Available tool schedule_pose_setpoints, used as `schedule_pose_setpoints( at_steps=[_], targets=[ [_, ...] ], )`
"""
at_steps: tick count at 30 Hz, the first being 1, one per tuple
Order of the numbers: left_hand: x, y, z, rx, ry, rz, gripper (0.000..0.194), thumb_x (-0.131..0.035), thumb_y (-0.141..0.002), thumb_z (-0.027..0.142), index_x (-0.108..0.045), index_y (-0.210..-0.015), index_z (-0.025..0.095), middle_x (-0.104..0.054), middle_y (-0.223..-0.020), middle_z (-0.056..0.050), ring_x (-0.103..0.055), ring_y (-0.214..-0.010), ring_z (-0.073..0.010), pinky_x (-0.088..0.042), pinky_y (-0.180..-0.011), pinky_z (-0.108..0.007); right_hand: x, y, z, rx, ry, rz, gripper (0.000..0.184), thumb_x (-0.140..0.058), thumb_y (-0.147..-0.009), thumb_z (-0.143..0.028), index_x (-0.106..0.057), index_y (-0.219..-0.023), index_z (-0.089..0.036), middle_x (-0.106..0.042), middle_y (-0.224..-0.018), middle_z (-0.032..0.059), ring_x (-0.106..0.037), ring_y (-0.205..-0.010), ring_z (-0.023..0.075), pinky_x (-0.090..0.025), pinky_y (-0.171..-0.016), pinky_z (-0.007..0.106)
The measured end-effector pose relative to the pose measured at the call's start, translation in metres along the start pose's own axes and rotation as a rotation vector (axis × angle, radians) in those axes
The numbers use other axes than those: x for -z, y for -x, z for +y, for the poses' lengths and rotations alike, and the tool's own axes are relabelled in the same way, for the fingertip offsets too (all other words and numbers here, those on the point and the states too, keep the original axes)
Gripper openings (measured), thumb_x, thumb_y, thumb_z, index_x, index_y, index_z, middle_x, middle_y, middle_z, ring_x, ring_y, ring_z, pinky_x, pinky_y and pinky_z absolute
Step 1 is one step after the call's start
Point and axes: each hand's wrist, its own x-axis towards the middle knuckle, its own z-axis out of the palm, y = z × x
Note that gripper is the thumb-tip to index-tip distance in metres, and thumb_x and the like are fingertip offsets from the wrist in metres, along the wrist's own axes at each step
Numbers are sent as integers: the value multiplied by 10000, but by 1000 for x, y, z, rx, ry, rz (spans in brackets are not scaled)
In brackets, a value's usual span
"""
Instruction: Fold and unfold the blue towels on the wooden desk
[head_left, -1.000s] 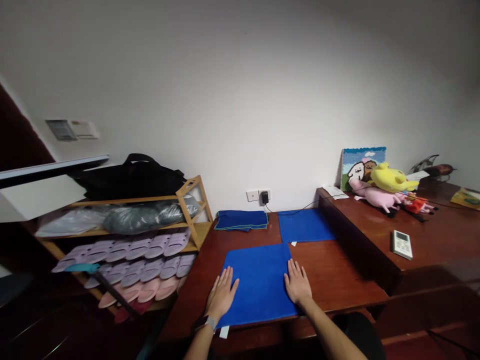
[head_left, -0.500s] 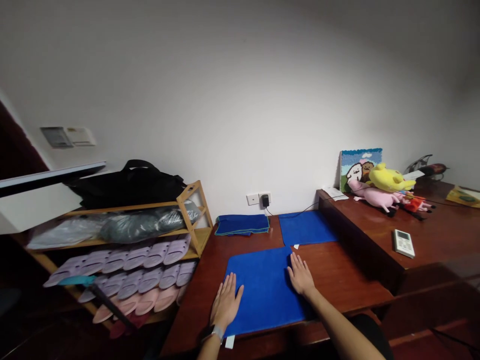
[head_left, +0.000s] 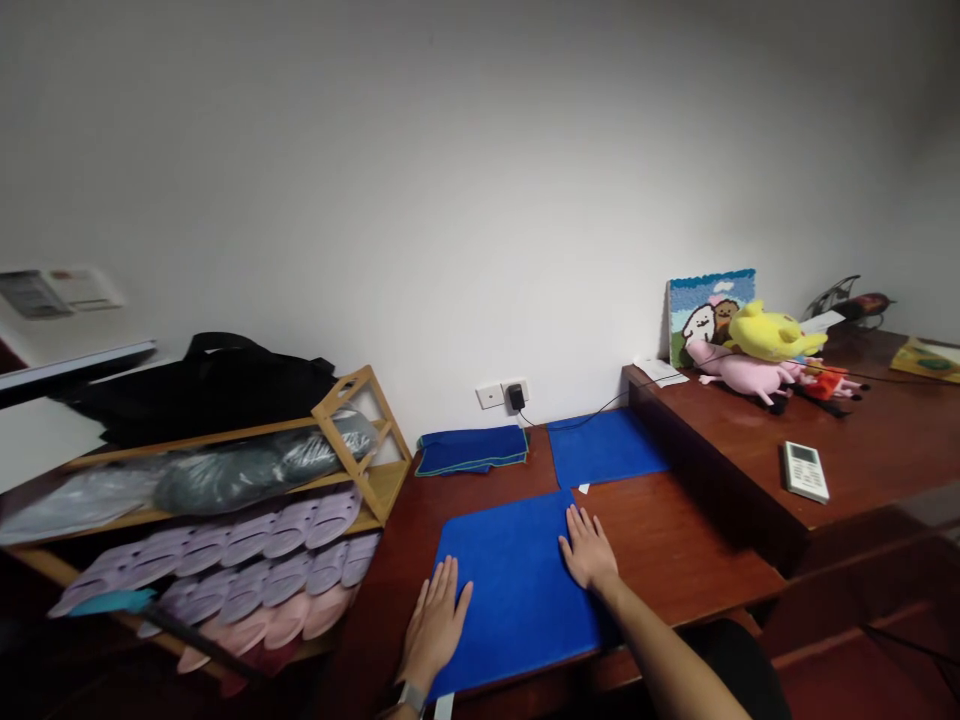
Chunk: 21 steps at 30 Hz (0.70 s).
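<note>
On the table [head_left: 667, 530] lies a blue cloth [head_left: 514, 590], spread flat. Across its left edge rests the left hand [head_left: 433, 622], across its right the right hand [head_left: 589, 555], both palm-down, fingers outstretched, gripping nothing. Beyond it sits folded fabric [head_left: 471, 450].

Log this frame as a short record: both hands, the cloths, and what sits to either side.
Left hand: open, palm down across the left edge of the spread blue cloth
Right hand: open, palm down across its right edge
Other cloths: folded blue cloth with green edging; flat blue cloth to its right
Left side: wooden rack with purple slippers
Right side: white remote control, yellow plush toy
</note>
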Motion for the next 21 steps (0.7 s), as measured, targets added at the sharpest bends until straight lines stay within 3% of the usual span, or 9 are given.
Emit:
schedule_pose_setpoints(
  at_steps=[2,4,10,13,15,17,21],
  targets=[
    [4,-4,5,-13,-16,13,727,-281,-1051,566,-331,-1632,133,-333,-1698,-109,-307,-1581,-261,-273,-1304,-507,-2,-1,1,0,-9,4,730,-144,-1045,-494,-138,-1675,-125,-117,-1750,24,-73,-1625,206,-33,-1314,413],
    [11,-11,24,-43,-12,38,718,-247,-1062,552,-325,-1633,124,-327,-1702,-112,-300,-1584,-254,-266,-1309,-497,-3,-2,1,2,-17,4,726,-139,-1047,-495,-133,-1676,-132,-112,-1750,18,-66,-1626,200,-25,-1314,412],
    [18,-46,139,-259,75,-62,697,-164,-1078,555,-305,-1646,176,-325,-1710,-79,-277,-1592,-231,-261,-1312,-468,-2,-2,0,7,-10,-2,717,-116,-1048,-463,-148,-1672,-111,-113,-1750,25,-65,-1626,209,-19,-1316,421],
    [9,-57,175,-288,105,-140,713,-143,-1075,565,-285,-1652,172,-299,-1716,-89,-264,-1597,-238,-246,-1317,-475,0,0,-2,6,-10,-7,707,-136,-1041,-434,-160,-1671,-114,-129,-1746,29,-72,-1626,214,-27,-1317,426],
    [3,-58,176,-271,104,-158,732,-133,-1070,582,-277,-1653,163,-281,-1720,-93,-245,-1602,-240,-224,-1324,-471,2,1,-3,6,-19,-1,706,-151,-1039,-437,-167,-1672,-125,-136,-1744,26,-74,-1625,214,-35,-1317,423],
    [2,-55,161,-240,88,-151,746,-133,-1065,602,-272,-1654,166,-264,-1724,-87,-230,-1606,-244,-208,-1327,-476,3,1,-3,4,-27,4,706,-158,-1040,-445,-169,-1673,-133,-134,-1743,24,-75,-1625,211,-38,-1317,422],
    [8,-47,97,-105,50,-133,762,-143,-1058,619,-257,-1656,161,-245,-1727,-86,-210,-1610,-256,-199,-1323,-510,3,1,-3,-4,-29,2,706,-147,-1045,-458,-162,-1674,-139,-118,-1745,16,-69,-1625,199,-21,-1316,416]
  ],
)
